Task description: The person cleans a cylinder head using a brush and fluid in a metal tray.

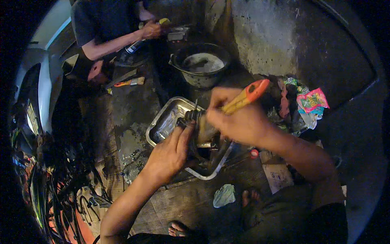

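Observation:
My right hand (pixel 237 122) is closed around a paintbrush (pixel 243 99) with a yellow and orange handle that points up to the right. The brush's bristles are blurred and press near a dark, greasy metal part (pixel 192 115). My left hand (pixel 167 155) grips this part from the left, its fingers wrapped over the edge; the part's exact kind is unclear. Both hands are above a shallow rectangular metal tray (pixel 151 132), with shiny inner walls and dark matter at its near right end. The part hides much of the tray's inside.
Beyond the tray stands a dark basin (pixel 199 79) with whitish liquid. Another paintbrush (pixel 129 82) lies to the left. A co-worker's hand (pixel 151 31) holds something at the back. Crumpled packets (pixel 312 100) lie right, cables (pixel 61 195) left, a pale cloth-like scrap (pixel 224 195) near my feet.

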Motion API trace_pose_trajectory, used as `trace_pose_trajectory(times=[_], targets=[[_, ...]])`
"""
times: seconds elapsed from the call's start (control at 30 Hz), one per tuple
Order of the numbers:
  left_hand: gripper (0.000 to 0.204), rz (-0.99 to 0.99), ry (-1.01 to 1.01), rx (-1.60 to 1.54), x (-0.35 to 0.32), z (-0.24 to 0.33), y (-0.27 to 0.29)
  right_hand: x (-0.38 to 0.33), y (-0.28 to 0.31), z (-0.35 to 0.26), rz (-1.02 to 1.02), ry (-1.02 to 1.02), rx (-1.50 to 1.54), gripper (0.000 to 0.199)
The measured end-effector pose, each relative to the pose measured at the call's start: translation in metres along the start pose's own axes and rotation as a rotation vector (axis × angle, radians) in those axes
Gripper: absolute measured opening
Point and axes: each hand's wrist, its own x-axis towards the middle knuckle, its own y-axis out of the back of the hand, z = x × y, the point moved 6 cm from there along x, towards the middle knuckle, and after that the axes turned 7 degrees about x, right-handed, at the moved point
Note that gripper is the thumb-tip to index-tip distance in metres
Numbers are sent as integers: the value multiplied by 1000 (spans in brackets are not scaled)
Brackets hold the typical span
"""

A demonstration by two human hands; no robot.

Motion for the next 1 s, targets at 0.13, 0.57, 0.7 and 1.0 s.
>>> trace_pose_trajectory(times=[0.13, 0.57, 0.7, 1.0], targets=[[91, 22, 12, -44, 0, 1, 3, 5, 4, 12, 14, 55, -63, 12], [85, -53, -11, -30, 4, 4, -2, 7, 9, 6, 42, -97, -13, 14], [81, 29, -20, -14, -1, 2, 1, -10, -4, 3, -45, -126, 25, 15], [76, 23, -19, -27, 0, 1, 0, -11, 7, 6, -64, -167, 77, 15]])
